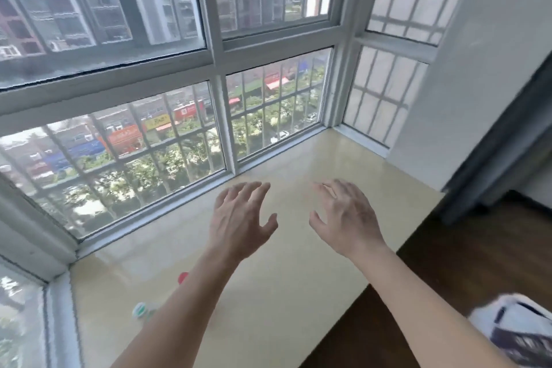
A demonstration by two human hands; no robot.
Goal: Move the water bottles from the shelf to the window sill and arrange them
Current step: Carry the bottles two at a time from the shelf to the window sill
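The upper and left frame is filled by a bay window (167, 75) with white frames and outer bars; daylight is let in. A pale sill (268, 272) is spread below it. A white wall (484, 69) is seen upper right, a dark wooden floor (478, 254) lower right.

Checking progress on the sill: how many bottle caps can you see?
2: a red cap and a green-and-white cap, both on the window sill beside the left forearm, which may hide more.
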